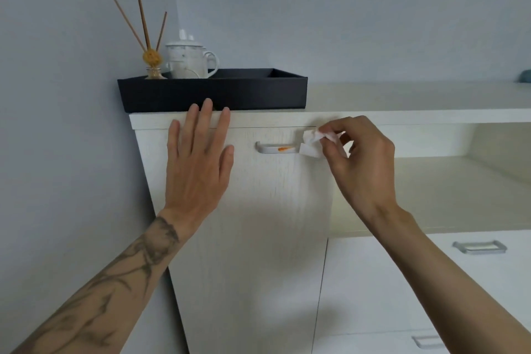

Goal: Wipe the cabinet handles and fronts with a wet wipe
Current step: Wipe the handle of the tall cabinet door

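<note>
**Wet wipe (313, 142) at the right end of the door handle (275, 148)**

Head view.

Item: white wipe, crumpled, small. Pinched between the thumb and fingertips of the right hand (362, 164), whose fingers are curled close round it. Most of the wipe juts out to the left of the fingers. A flat lower flap lies over the right end of the handle and hides that end.

Handle: silver bar, horizontal, on the upper part of the cabinet door (258, 224). An orange smear (284, 148) sits on the bar right of its middle, just left of the wipe and not covered by it.

Left hand (198, 164): holds nothing. Fingers straight and spread, palm laid on the upper left of the door front, well left of the wipe. Its thumb lies near the left end of the handle. The fingertips reach over the cabinet's top edge to the bottom of the black tray (244, 92).

Cabinet: pale wood-grain front, standing in a corner against a grey wall (57, 123).

On top: the black tray, holding a white lidded mug (189, 62) and a reed diffuser (152, 63) with three sticks.

To the right: an open shelf (431, 190). Below it, white drawer fronts with an upper silver handle (479, 247) and a lower silver handle (428, 341).
</note>
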Tool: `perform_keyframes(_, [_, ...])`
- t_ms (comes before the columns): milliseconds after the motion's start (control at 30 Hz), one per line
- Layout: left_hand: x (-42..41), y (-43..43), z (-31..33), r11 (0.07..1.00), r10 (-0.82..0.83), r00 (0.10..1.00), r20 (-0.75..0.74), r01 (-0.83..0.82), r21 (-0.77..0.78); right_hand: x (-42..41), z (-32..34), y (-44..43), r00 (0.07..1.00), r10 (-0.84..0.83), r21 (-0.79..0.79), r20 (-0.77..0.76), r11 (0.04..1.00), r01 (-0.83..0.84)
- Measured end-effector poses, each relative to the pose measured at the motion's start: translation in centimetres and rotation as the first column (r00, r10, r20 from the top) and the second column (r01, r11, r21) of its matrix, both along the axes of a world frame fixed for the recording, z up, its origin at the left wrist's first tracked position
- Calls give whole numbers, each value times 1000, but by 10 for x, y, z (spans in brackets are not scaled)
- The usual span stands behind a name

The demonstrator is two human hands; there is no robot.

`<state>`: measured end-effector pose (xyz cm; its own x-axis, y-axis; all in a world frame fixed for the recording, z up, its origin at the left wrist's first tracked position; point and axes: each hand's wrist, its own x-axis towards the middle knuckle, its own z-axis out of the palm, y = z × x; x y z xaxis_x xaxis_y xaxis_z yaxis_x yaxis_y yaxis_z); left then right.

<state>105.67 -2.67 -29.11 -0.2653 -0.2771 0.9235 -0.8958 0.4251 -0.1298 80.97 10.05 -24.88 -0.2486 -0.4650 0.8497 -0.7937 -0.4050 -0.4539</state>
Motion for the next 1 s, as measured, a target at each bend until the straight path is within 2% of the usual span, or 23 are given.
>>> perform_keyframes(200, [-2, -29, -11, 996, 17, 1000, -2, -17, -92, -2, -12, -13, 991, 101, 27, -84, 995, -99])
perform_keyframes(333, [-2, -37, -14, 990, -14, 1000, -16, 12, -139, -19, -16, -18, 970, 118, 78, -215, 992, -103])
perform_keyframes(500, [-3, -38, -15, 989, -14, 1000, -16, 11, -148, -28, -14, -29, 947, 82, -18, -310, 996, -92])
perform_keyframes(667, [-2, -39, -15, 988, -16, 1000, -15, 13, -157, -29, -10, -36, 960, 188, -9, -209, 981, -194])
perform_keyframes(867, [-3, -40, -16, 987, -33, 999, -21, 29, -159, -25, -6, -34, 961, 202, 36, -191, 979, -198])
perform_keyframes(1000, [-2, -42, -17, 988, -29, 999, -26, 24, -155, -24, -11, -34, 975, 163, 1, -153, 986, -165])
